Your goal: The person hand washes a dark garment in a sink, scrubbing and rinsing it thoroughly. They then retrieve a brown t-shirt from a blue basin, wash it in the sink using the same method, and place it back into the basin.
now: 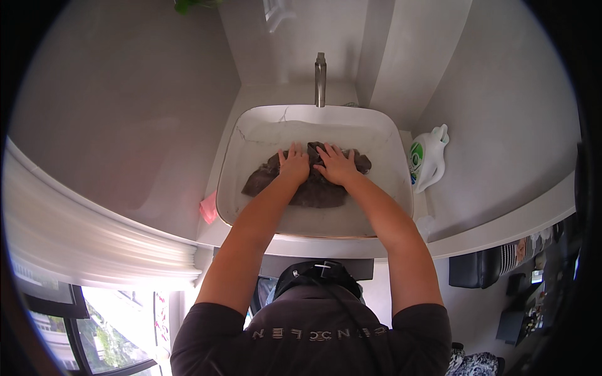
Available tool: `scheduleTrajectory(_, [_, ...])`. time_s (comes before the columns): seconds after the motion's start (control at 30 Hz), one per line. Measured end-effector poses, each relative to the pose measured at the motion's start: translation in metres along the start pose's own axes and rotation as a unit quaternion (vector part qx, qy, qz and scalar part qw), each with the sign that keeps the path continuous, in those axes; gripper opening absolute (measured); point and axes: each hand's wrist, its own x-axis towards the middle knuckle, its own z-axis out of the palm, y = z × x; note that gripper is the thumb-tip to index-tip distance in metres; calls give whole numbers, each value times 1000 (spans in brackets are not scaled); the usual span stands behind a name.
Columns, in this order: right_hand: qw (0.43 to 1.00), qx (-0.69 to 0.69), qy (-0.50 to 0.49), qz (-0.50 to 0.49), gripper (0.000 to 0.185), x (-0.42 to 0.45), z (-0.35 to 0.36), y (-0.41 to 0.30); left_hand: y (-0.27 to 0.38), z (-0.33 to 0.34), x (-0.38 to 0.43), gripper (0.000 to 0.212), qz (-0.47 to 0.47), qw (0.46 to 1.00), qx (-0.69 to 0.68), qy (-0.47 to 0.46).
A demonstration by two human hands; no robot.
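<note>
A dark brown garment or cloth point(320, 195) lies bunched and wet in shallow water, inside a white marble-patterned washbasin point(385, 123). My left hand point(295, 164) rests palm down on its upper left part, fingers spread and pointing away from me. Beside it, my right hand point(336, 164) presses flat on the upper right part, its fingers also spread. Neither hand is visibly closed around the fabric. Folds of the cloth stick out past both hands. Behind the basin's far rim rises a metal faucet point(320, 82).
On the ledge right of the basin stands a white detergent bottle point(429, 157) with a green label. A pink cloth point(208, 208) lies at the basin's left. Walls close in on both sides. A white curtain point(117, 254) hangs at lower left, near a window point(113, 338).
</note>
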Motion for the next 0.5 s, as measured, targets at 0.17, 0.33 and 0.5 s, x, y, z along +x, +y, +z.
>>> scheduleTrajectory(0.17, [999,-30,18,-25,64,-1,15,8,3,1,7,40,22,999,-15,-35])
scheduleTrajectory(0.33, [996,-76,27,-39,64,-2,24,4,-5,11,14,44,27,998,-37,-32])
scheduleTrajectory(0.5, [998,-37,-7,-58,61,3,22,11,-8,11,15,47,22,998,-39,-40])
